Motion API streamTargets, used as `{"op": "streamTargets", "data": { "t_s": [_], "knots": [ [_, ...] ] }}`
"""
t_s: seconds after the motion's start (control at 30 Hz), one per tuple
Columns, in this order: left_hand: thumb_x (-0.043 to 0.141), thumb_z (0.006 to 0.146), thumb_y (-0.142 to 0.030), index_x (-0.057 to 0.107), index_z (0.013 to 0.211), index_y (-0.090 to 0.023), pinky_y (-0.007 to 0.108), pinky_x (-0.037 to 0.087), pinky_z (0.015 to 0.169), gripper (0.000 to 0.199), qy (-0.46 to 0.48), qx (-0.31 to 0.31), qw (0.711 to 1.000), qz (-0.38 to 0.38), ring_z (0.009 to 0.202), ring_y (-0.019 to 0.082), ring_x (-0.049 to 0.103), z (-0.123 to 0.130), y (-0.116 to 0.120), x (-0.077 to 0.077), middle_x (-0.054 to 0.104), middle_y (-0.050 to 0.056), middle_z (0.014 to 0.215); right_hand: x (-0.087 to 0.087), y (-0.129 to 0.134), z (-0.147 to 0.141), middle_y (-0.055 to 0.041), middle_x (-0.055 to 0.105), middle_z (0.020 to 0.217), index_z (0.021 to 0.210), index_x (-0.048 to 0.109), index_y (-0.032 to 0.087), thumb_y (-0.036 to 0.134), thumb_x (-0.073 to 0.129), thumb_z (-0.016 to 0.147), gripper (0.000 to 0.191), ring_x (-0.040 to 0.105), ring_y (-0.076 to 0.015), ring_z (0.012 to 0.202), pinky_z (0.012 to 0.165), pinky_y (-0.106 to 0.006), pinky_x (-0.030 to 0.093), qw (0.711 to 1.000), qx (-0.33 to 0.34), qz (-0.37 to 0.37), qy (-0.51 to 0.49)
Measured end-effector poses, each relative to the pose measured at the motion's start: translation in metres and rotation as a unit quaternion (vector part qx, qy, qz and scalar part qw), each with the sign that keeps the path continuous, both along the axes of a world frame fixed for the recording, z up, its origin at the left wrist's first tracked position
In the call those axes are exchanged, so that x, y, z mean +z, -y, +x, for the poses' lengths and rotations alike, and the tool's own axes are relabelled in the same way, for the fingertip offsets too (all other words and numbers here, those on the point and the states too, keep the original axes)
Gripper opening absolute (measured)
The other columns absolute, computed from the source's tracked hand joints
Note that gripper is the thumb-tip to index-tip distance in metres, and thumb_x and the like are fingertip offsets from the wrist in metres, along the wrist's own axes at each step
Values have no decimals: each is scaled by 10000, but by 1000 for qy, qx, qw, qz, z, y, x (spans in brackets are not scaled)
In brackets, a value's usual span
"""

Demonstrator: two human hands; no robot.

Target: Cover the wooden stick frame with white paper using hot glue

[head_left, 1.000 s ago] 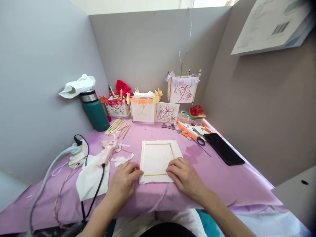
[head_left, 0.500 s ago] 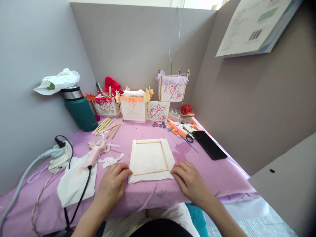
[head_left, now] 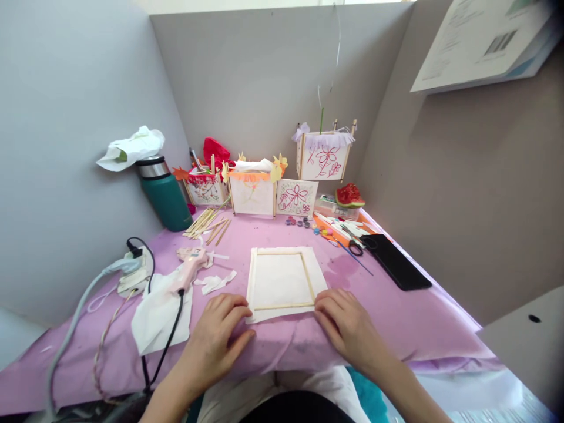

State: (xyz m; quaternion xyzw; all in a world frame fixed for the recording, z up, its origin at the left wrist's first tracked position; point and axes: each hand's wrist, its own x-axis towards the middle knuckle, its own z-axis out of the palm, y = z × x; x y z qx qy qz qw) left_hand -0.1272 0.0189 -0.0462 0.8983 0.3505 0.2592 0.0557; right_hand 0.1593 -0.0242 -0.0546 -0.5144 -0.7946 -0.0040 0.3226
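A white paper sheet [head_left: 282, 279] lies on the purple tablecloth [head_left: 282, 346] before me. Thin wooden sticks [head_left: 284, 306] form a square frame on it, and the paper's left edge is folded over the left stick. My left hand [head_left: 222, 329] rests at the sheet's lower left corner, its thumb spread away from the fingers over the cloth. At the lower right corner, my right hand [head_left: 346, 323] has its thumb and fingers closed on the paper's edge. Left of the sheet lie a pink glue gun [head_left: 192, 271] and torn white paper scraps [head_left: 215, 282].
Decorated paper boxes [head_left: 252, 197] and a flower drawing [head_left: 296, 198] stand at the back. A teal bottle [head_left: 165, 197], loose sticks [head_left: 205, 223] and a power strip [head_left: 137, 273] are on the left. Scissors [head_left: 356, 248], markers [head_left: 339, 225] and a black phone [head_left: 399, 262] are on the right.
My left thumb has come off the paper's corner and opened downward. My right hand keeps its place at the right corner. The whole view has shifted, with things appearing farther right.
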Motion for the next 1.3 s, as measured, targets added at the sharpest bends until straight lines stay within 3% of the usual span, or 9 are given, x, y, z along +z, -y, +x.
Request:
{"op": "streamTargets", "data": {
  "t_s": [0.37,0.53,0.83,1.03,1.3],
  "knots": [
    [501,863,-139,563,942,-185,401,406,824,110,-5,28,997,71,920,224,521,13,-5,2,591,68,966,-4,-13,-5,-60,565,784,807,529,180,201,423,928,162,517,-197,744,683,-324,397,996,-75,-34,-20],
    [505,854,-125,564,950,-175,395,410,825,123,-3,37,995,94,913,222,526,11,-6,-1,596,70,966,-4,-9,1,-64,582,919,913,557,194,257,557,892,67,525,-208,847,745,-338,416,999,-18,-46,-4],
    [499,887,-150,583,869,-185,397,381,801,94,-23,33,995,90,865,210,492,11,-7,1,577,54,915,-3,-8,1,-66,570,935,907,601,202,189,479,930,125,512,-195,853,755,-340,412,999,27,-34,2],
    [477,908,-120,580,908,-178,386,369,802,119,-4,8,996,87,874,200,477,8,-10,-4,566,52,924,-2,-8,0,-63,568,909,868,601,197,188,461,939,157,513,-188,830,737,-331,414,999,28,-30,-2],
    [442,915,-112,524,904,-163,375,357,810,98,9,-2,1000,25,883,191,480,12,-14,-3,564,53,936,-2,-14,-2,-60,575,893,844,573,180,198,472,939,140,523,-188,827,750,-333,422,999,3,-39,-24]
  ]
}}
